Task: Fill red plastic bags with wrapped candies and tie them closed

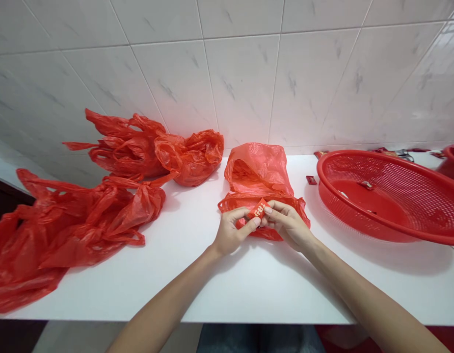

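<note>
Between both hands is a small red packet (257,209) with pale lettering on its face. My left hand (234,226) pinches its left side between thumb and fingers. On the other side, my right hand (285,221) grips the packet's right end with its fingertips. Directly beneath and behind the hands lies an open red plastic bag (261,164), its mouth spread toward me. What is inside that bag is mostly hidden by the hands and the packet.
Several tied red plastic bags (75,230) cover the left side of the white table (168,289); more bunched bags (190,157) lean near the tiled wall. A big red perforated basket (388,196) stands at right with a few small pieces inside. Beside it lies a small dark-red packet (311,180).
</note>
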A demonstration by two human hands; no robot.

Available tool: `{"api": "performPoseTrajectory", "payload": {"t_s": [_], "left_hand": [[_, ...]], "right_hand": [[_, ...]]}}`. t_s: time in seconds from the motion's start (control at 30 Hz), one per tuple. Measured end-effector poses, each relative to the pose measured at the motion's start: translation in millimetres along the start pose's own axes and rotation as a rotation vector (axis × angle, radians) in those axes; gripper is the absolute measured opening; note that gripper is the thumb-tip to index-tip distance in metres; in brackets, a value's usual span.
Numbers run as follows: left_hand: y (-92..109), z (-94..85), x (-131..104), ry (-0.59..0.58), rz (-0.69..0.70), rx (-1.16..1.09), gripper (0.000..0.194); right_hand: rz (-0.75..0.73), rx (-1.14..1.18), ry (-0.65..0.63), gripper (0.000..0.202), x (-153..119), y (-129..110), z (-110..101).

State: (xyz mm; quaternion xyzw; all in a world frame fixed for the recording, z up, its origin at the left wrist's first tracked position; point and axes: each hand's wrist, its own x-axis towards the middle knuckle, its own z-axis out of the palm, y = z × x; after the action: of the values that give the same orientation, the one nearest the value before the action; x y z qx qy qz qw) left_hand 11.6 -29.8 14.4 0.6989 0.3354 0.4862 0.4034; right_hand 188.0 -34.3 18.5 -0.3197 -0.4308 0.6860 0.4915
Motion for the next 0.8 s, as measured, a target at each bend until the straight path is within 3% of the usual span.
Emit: {"api": "performPoseTrajectory", "payload": {"t_s": [0.33, 0.57, 0.8], "left_hand": [[0.5, -0.3, -1.3, 0.000, 0.008, -0.005, 0.019], [-3.5, -1.8, 2.2, 0.173, -0.133, 0.000, 0.023], [-5.8, -1.1, 4.0, 0.169, -0.153, -0.032, 0.026]], "right_hand": [[0.009, 0.031, -0.017, 0.032, 0.0, 0.4, 0.9], [-0.103, 0.047, 0.092, 0.033, -0.5, -8.3, -0.3], [-0.094, 0.030, 0.024, 0.031, -3.9, -11.9, 3.4]]}}
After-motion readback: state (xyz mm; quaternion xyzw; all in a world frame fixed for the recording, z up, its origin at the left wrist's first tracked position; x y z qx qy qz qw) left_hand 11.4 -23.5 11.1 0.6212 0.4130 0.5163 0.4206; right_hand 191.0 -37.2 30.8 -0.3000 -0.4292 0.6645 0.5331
